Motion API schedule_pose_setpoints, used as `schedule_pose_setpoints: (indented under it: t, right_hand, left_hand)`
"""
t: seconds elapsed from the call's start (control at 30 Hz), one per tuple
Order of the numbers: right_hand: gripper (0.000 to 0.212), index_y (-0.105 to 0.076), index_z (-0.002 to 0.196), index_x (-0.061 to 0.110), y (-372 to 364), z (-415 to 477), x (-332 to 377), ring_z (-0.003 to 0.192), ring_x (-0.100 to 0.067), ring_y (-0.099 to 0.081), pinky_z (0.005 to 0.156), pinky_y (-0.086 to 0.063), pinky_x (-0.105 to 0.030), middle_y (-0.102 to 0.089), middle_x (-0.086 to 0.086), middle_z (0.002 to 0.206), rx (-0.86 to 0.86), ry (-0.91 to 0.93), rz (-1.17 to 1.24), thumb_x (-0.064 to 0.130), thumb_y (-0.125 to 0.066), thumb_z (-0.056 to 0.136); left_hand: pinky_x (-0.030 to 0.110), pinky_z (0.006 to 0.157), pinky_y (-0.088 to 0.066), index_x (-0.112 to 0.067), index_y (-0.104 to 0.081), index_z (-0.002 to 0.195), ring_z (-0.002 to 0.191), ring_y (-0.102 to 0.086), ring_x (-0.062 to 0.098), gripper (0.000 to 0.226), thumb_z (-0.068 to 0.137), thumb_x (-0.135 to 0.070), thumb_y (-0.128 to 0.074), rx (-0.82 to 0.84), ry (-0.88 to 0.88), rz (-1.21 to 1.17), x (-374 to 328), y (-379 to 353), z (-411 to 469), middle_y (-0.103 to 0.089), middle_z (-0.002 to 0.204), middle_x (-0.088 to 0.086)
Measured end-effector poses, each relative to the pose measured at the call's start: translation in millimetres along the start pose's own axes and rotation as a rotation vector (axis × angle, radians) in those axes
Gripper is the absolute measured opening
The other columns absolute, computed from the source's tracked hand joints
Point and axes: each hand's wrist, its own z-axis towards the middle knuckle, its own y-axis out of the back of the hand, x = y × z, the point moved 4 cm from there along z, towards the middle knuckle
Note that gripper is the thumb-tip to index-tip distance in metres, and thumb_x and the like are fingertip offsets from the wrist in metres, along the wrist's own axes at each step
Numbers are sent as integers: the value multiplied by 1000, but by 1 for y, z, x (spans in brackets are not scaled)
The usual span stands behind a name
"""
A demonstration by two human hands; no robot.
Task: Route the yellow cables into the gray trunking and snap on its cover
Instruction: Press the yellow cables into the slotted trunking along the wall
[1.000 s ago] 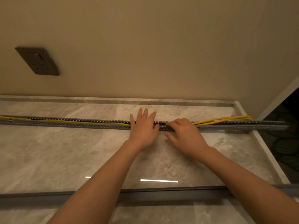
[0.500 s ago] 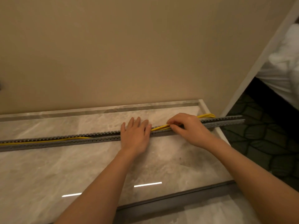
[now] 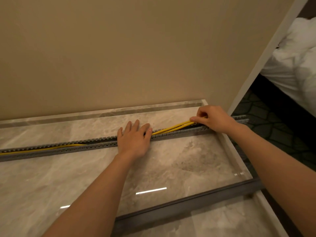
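Yellow cables (image 3: 172, 129) lay partly in the gray trunking (image 3: 77, 147) — right hand (image 3: 217, 119), fingers pinching them, had slid toward its right end; left hand (image 3: 135, 139), fingers flat, still pressed its middle — routing seemingly near done.

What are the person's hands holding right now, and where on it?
The right hand pinches the yellow cables near the gray trunking's right end. The left hand holds nothing; it lies flat on the trunking.
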Motion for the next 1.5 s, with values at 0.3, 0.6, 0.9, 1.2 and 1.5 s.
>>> schedule_pose_setpoints:
  t: [0.3, 0.6, 0.9, 1.2, 1.5]
  right_hand:
    - [32, -57, 76, 5, 3, -7, -5, 62, -16, -44, 55, -36, -26, -56, -10, 72, -68, 60, 143, 34, -69, 80]
    - [28, -62, 66, 11, 2, -23, 0, 68, -15, -50, 58, -41, -26, -57, 0, 70, -260, 201, 35, 33, -78, 70]
    - [21, -69, 68, 18, -6, -19, -2, 76, -13, -53, 62, -39, -27, -63, 2, 79, -258, -70, 224, 35, -80, 68]
    - [60, -71, 96, 14, 38, -28, -28, 90, -14, -64, 83, -43, -27, -69, -2, 91, -76, -202, 487, 50, -23, 98]
    - [104, -70, 108, 12, 53, -17, -131, 120, -25, -50, 111, -22, -46, -65, -10, 117, 305, -477, 953, 80, 1, 78]
  left_hand:
    - [46, 116, -3, -40, -25, 144, 145, -3, 20, 49, 98, -50, -11, -9, 3, 20, 0, 0, -2, -13, 157, -5]
    - [45, 116, -3, -40, -25, 144, 145, -4, 20, 50, 97, -51, -11, -6, 7, 16, 0, -1, -2, -13, 157, -5]
    - [45, 115, -8, -36, -31, 142, 144, -12, 19, 49, 98, -49, -14, -7, -3, -5, 0, 3, -4, -19, 156, -4]
    - [48, 114, -8, -24, -37, 140, 140, -21, 19, 43, 100, -35, -25, -113, -218, -39, -77, 18, 10, -35, 148, -2]
    - [44, 112, -17, -29, -40, 137, 136, -27, 19, 49, 98, -47, -16, -44, -148, 25, -102, -18, 17, -39, 145, -6]
